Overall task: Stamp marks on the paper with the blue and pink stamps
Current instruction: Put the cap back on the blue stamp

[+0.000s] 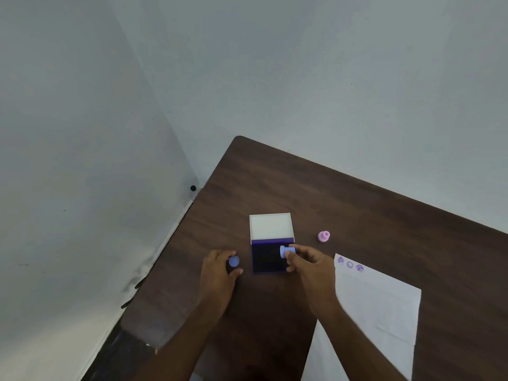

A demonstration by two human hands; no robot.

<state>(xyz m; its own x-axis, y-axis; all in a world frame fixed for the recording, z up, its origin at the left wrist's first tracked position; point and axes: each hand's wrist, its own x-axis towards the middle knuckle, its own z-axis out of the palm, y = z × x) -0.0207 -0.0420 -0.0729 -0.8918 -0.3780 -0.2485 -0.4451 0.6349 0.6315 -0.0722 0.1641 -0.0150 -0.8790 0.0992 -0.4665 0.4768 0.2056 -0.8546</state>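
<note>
- The right hand (pixel 310 264) pinches the blue stamp (pixel 286 252) sideways over the open ink pad (pixel 272 258), likely to load its face with ink; the dark pad looks flat and glossy.
- The left hand (pixel 220 268) holds a round blue cap (pixel 234 261), apparently pulled off that stamp; the grip is hard to read.
- The pink stamp (pixel 323 236), small and knobbed, stands apart on the wooden table (pixel 357 204).
- The paper (pixel 379 303), creased and white, bears three marks (pixel 350 264) along its top edge.

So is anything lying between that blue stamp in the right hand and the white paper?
Nothing visible. The right hand holds the small blue stamp over the dark ink pad; only bare brown wooden table separates it from the white paper sheet.
</note>
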